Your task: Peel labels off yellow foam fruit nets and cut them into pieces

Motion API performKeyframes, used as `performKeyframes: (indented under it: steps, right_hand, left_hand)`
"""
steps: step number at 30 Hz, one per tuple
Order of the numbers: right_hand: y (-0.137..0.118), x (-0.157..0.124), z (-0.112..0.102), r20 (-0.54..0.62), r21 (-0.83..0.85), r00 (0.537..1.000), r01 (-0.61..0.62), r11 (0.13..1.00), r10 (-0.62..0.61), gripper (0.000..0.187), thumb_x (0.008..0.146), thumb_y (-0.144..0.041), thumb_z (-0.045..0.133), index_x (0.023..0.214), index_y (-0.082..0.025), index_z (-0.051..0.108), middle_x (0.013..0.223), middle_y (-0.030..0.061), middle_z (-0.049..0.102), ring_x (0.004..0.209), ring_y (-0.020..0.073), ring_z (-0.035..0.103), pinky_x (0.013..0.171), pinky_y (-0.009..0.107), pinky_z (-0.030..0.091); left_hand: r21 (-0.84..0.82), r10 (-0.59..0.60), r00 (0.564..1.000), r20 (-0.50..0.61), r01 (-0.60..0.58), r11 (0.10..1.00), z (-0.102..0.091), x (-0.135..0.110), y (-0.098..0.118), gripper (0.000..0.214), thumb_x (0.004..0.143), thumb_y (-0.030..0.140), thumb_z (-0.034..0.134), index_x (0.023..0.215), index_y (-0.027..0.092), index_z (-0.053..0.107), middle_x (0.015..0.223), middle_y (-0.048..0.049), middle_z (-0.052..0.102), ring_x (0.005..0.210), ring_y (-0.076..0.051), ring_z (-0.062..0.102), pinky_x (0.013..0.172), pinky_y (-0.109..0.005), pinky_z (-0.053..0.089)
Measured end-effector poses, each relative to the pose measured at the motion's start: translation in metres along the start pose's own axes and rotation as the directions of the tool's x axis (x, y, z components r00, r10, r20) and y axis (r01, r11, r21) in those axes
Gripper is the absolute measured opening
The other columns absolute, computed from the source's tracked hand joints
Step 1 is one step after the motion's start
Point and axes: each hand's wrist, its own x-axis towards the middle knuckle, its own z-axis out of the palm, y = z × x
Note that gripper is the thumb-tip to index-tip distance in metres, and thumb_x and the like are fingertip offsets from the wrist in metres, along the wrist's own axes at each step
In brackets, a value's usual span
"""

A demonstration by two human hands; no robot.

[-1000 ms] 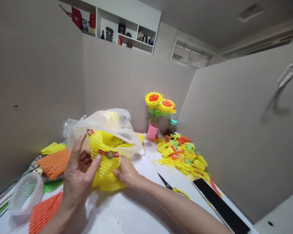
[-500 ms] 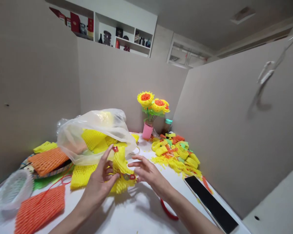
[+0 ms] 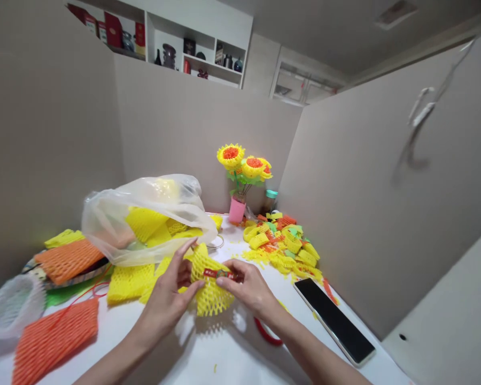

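Observation:
A yellow foam net sleeve (image 3: 209,291) with a red band (image 3: 220,274) round it is held just above the white table (image 3: 224,358). My left hand (image 3: 169,299) grips its left side, thumb and fingers closed on the foam. My right hand (image 3: 251,290) pinches the red band on the right side. Behind the hands lies a clear plastic bag (image 3: 144,219) with more yellow foam nets inside it.
Orange foam nets (image 3: 50,339) (image 3: 68,259) and a white net (image 3: 8,310) lie at the left. A heap of cut yellow and orange foam pieces (image 3: 284,246), a pink pot of foam sunflowers (image 3: 240,176), a black phone (image 3: 332,321) and a red-handled tool (image 3: 266,334) are at the right.
The yellow net has come out from under the bag toward me. My right hand, open half a second ago, has closed on the red band. The view has shifted right.

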Motion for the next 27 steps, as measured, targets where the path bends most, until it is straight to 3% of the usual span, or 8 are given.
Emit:
performKeyframes:
  steps: [5, 8, 11, 13, 17, 21, 25, 27]
  right_hand:
    - [0.001, 0.001, -0.015, -0.186, 0.035, 0.980, 0.074, 0.997, -0.067, 0.019, 0.074, -0.025, 0.072, 0.092, -0.020, 0.072, 0.091, 0.0024, 0.068, 0.084, 0.0188, 0.059, 0.082, 0.032, 0.046]
    - [0.005, -0.002, -0.020, -0.170, 0.066, 0.980, 0.119, 0.991, -0.106, 0.018, 0.073, -0.022, 0.071, 0.091, -0.021, 0.075, 0.094, 0.0030, 0.070, 0.088, 0.0198, 0.062, 0.086, 0.033, 0.048]
    - [0.008, -0.006, -0.018, -0.099, 0.103, 0.988, 0.128, 0.986, -0.118, 0.019, 0.072, -0.021, 0.073, 0.091, -0.023, 0.077, 0.094, 0.0023, 0.073, 0.087, 0.0196, 0.064, 0.084, 0.032, 0.050]
    - [0.008, -0.010, -0.014, -0.060, 0.121, 0.991, 0.125, 0.985, -0.119, 0.021, 0.073, -0.019, 0.074, 0.093, -0.023, 0.077, 0.095, 0.0014, 0.074, 0.087, 0.0190, 0.066, 0.085, 0.031, 0.051]
    - [0.003, -0.015, -0.010, -0.057, 0.150, 0.992, 0.120, 0.981, -0.113, 0.026, 0.074, -0.017, 0.075, 0.099, -0.024, 0.076, 0.101, 0.0001, 0.075, 0.094, 0.0186, 0.067, 0.092, 0.031, 0.050]
    - [0.001, -0.017, -0.007, -0.112, 0.193, 0.988, 0.126, 0.973, -0.106, 0.032, 0.076, -0.021, 0.077, 0.108, -0.024, 0.072, 0.104, 0.0001, 0.072, 0.094, 0.0175, 0.066, 0.089, 0.029, 0.052]
    - [0.000, -0.020, -0.001, -0.103, 0.285, 0.989, 0.135, 0.949, -0.109, 0.038, 0.074, -0.016, 0.077, 0.110, -0.025, 0.070, 0.098, -0.0010, 0.072, 0.089, 0.0167, 0.068, 0.087, 0.029, 0.054]
    - [-0.001, -0.023, 0.002, -0.079, 0.268, 0.988, 0.148, 0.952, -0.131, 0.037, 0.075, -0.013, 0.075, 0.109, -0.026, 0.072, 0.097, -0.0015, 0.074, 0.092, 0.0172, 0.069, 0.093, 0.031, 0.054]
  left_hand:
    - [-0.058, -0.121, 0.990, 0.072, 0.125, 0.990, -0.004, 0.005, -0.006, 0.060, 0.079, 0.040, 0.074, 0.130, 0.026, 0.048, 0.071, 0.0069, 0.060, 0.064, -0.019, 0.064, 0.066, -0.035, 0.054]
    - [-0.037, -0.147, 0.989, 0.018, 0.148, 0.988, -0.006, 0.006, -0.012, 0.047, 0.083, 0.048, 0.071, 0.121, 0.027, 0.054, 0.096, -0.0042, 0.072, 0.092, -0.026, 0.071, 0.082, -0.041, 0.057]
    - [0.008, -0.141, 0.989, -0.045, 0.142, 0.990, -0.009, 0.008, -0.017, 0.056, 0.079, 0.054, 0.074, 0.127, 0.030, 0.057, 0.130, -0.0093, 0.067, 0.124, -0.030, 0.060, 0.098, -0.041, 0.052]
    - [0.043, -0.149, 0.988, -0.024, 0.150, 0.988, -0.010, 0.007, -0.020, 0.057, 0.075, 0.056, 0.076, 0.125, 0.031, 0.062, 0.123, -0.0085, 0.072, 0.119, -0.031, 0.064, 0.092, -0.039, 0.054]
    - [0.126, -0.164, 0.986, 0.023, 0.159, 0.979, -0.010, 0.000, -0.022, 0.042, 0.074, 0.056, 0.077, 0.108, 0.033, 0.074, 0.096, -0.0023, 0.076, 0.090, -0.027, 0.072, 0.078, -0.034, 0.056]
    - [0.191, -0.156, 0.986, 0.065, 0.141, 0.971, -0.008, -0.008, -0.021, 0.031, 0.070, 0.056, 0.081, 0.092, 0.034, 0.081, 0.095, -0.0016, 0.079, 0.092, -0.027, 0.071, 0.082, -0.031, 0.054]
    - [0.134, -0.157, 0.974, 0.161, 0.136, 0.982, 0.000, -0.013, -0.009, 0.033, 0.078, 0.060, 0.070, 0.099, 0.037, 0.079, 0.088, 0.0007, 0.078, 0.087, -0.027, 0.072, 0.071, -0.029, 0.058]
    - [0.103, -0.164, 0.970, 0.181, 0.147, 0.984, 0.005, -0.015, -0.001, 0.029, 0.079, 0.060, 0.069, 0.093, 0.036, 0.079, 0.084, 0.0013, 0.077, 0.083, -0.025, 0.072, 0.068, -0.028, 0.059]
